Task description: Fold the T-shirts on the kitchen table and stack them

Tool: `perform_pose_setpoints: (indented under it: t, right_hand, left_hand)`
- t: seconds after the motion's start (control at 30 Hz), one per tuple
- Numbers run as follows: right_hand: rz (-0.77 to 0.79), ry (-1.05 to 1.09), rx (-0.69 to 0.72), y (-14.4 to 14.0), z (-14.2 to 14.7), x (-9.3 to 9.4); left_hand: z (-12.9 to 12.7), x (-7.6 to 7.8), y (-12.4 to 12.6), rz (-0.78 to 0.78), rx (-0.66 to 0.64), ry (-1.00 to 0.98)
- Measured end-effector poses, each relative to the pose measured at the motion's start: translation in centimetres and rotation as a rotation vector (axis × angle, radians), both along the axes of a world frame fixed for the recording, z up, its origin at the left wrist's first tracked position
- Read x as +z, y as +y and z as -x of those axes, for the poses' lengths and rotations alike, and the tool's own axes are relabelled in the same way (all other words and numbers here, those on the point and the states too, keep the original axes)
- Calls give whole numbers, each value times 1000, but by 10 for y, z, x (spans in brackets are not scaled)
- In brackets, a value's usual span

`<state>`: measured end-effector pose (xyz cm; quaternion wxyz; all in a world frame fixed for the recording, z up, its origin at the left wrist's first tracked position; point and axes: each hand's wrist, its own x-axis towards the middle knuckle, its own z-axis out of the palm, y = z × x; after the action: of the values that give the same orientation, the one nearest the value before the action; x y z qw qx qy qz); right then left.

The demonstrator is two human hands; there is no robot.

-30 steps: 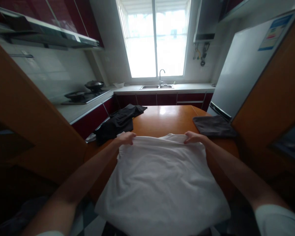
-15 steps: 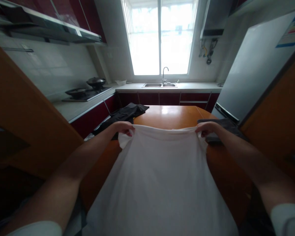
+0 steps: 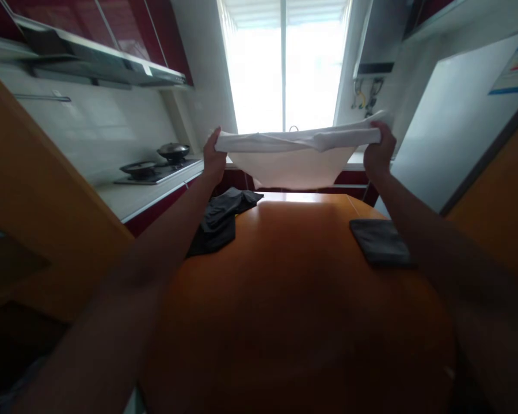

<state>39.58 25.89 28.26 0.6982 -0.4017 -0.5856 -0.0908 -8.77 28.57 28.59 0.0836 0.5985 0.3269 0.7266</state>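
Note:
A white shirt (image 3: 291,167) is stretched sideways in the air above the far end of the wooden table (image 3: 285,270). My left hand (image 3: 214,155) is closed on its left end, and my right hand (image 3: 379,150) grips the right end. Between them the upper edge runs nearly straight, while the rest sags behind in a shallow curve. Both arms reach forward and up. Below my left hand a crumpled black garment (image 3: 220,221) lies on the table. Under my right forearm is a folded dark grey cloth (image 3: 380,240).
Pans (image 3: 173,150) stand on the stove (image 3: 162,172) at the left, under a range hood (image 3: 107,63). A fridge (image 3: 453,121) rises at the right. Ahead are the window (image 3: 259,75) and counter, partly hidden by the shirt.
Both hands have lifted and spread farther apart, still holding the shirt. Its body, which hung toward me over the table, has swung up and away, uncovering the tabletop.

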Motion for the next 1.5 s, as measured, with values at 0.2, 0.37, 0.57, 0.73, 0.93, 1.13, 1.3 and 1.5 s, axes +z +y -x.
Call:
perform_pose_setpoints:
  t: [0.2,0.37,0.57,0.73,0.93,1.13,1.3,1.5]
  right_hand:
    - [318,-180,-113,-68,6,-125]
    - [798,-509,-105,-129,14,-236]
    - [913,-712,-167,-172,10,-297]
    - [896,-637,-240,-197,3,-303]
    - [827,-259,-71,-239,-21,-311]
    - [937,173,-37,-254,-56,-303]
    - [960,235,-306,-258,-81,-302]
    - [816,-78,-568,-288,-83,-294]
  left_hand:
    - [20,-106,-73,277,187,479]
    - [25,-222,-138,611,291,710]
    - [29,-283,-186,714,356,783]
    - [35,-280,-214,675,446,859]
    - [66,-291,-265,748,389,1121]
    - [63,-275,-295,752,174,1273]
    - [1,-256,-276,546,-152,1080]
    - [-18,-280,-255,513,-31,1163]
